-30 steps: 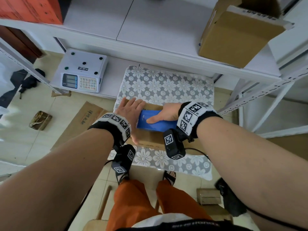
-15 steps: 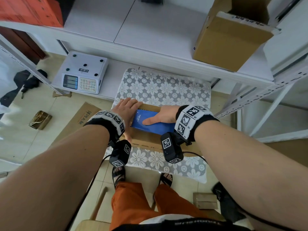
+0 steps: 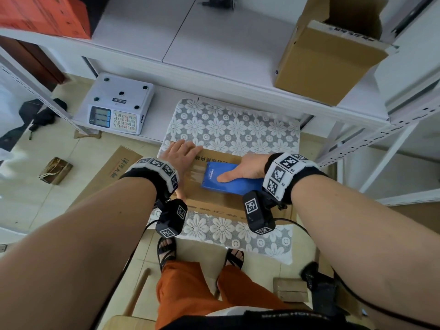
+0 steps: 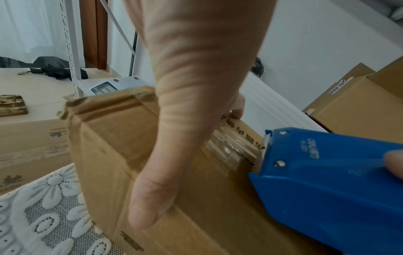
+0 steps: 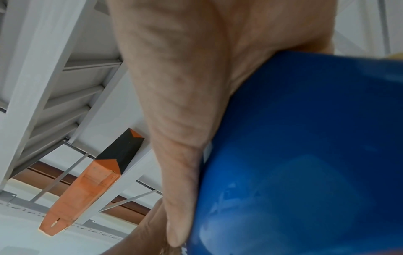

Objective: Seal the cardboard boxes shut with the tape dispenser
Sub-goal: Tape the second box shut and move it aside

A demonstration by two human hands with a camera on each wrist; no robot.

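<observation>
A brown cardboard box (image 3: 214,201) (image 4: 122,143) lies on a white flower-patterned mat (image 3: 233,129). My right hand (image 3: 242,170) grips the blue tape dispenser (image 3: 232,178) (image 4: 327,181) (image 5: 305,155) on the box top, thumb along its side. A strip of clear tape (image 4: 226,150) runs along the top seam from the dispenser's toothed edge toward the left. My left hand (image 3: 181,156) (image 4: 196,103) lies flat on the box's left end, fingers straight, thumb down the near side.
A white weighing scale (image 3: 119,106) sits on the low shelf left of the mat. An open cardboard box (image 3: 328,51) stands on the upper shelf at right, an orange box (image 3: 42,15) at upper left. Flattened cardboard (image 3: 114,170) lies on the floor. My sandalled feet (image 3: 166,251) are below.
The right hand has drawn the dispenser rightward along the box top, leaving tape behind it. The left hand stays pressed on the left end.
</observation>
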